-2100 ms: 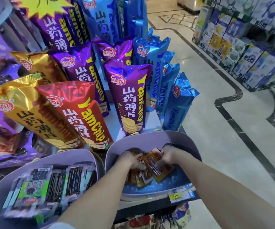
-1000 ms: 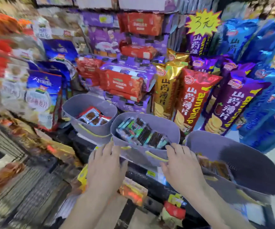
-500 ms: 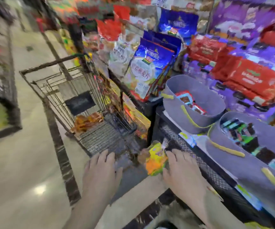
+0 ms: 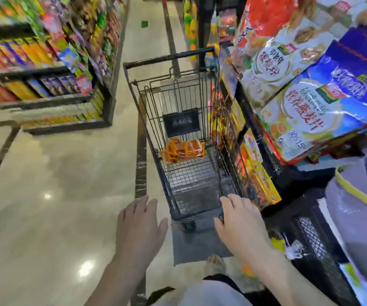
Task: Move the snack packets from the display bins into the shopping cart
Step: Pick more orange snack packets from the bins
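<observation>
Status: the handful of orange packets that both hands lifted from the display bin two seconds ago is no longer held. The left hand [image 4: 140, 226] and the right hand [image 4: 240, 224] now hang above the near end of the shopping cart [image 4: 169, 58]. Each grip is wide, with fingers spread and nothing in it. The right hand lies over the near right corner of the cart; contact with the wire cannot be confirmed.

Location of load: the snack packets [image 4: 183, 150] lie in one overlapping heap on the cart's wire floor, at its far end, below the black plate [image 4: 181, 122].

Meaning for the task: this transfer appears complete, and a return to the bins is probably the next step.

Count:
- cart: one
- packet heap: one; the packets are too overlapped to count
- grey bin [image 4: 350, 208]: one, partly in view at the right edge
- hands: two
</observation>
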Tool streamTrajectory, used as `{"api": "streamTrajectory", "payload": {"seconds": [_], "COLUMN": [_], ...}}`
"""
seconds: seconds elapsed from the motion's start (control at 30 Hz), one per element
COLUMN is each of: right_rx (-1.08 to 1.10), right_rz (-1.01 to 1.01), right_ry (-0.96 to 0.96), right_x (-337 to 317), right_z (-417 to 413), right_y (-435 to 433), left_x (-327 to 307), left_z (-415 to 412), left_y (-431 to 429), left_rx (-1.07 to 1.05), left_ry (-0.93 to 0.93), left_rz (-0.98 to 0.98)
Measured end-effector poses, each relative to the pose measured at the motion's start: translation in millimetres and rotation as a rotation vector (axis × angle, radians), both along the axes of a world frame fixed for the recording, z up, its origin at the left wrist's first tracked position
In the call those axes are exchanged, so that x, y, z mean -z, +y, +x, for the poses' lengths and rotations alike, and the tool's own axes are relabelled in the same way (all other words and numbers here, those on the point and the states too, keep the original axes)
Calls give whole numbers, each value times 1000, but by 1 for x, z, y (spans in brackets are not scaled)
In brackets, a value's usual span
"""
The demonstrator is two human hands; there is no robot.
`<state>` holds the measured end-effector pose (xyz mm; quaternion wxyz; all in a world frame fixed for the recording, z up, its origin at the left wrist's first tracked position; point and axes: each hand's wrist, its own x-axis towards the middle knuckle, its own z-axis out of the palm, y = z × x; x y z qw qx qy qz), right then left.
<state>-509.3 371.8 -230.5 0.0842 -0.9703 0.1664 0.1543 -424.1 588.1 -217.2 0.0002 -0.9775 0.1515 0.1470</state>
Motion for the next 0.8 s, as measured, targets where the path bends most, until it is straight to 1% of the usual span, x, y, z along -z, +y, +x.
{"api": "streamTrajectory", "payload": {"seconds": [0.2, 0.37, 0.5, 0.63, 0.7, 0.8], "right_rx": [-135, -193, -155, -100, -76, -36], "right_rz": [10, 15, 9, 1, 12, 64], "right_ry": [54, 110, 158, 194, 210, 216], "right_x": [12, 33, 47, 69, 84, 114], "right_z": [90, 151, 196, 245, 269, 309], "right_y": [-19, -12, -6, -6, -10, -21], "left_x": [16, 38, 53, 76, 92, 124], "left_z": [51, 108, 173, 247, 281, 325], "left_y": [-7, -6, -6, -13, -22, -42], "left_rx": [-146, -172, -140, -146, -182, -314], "left_ry": [41, 77, 124, 204, 269, 341], "left_rz": [4, -3, -9, -73, -117, -226]}}
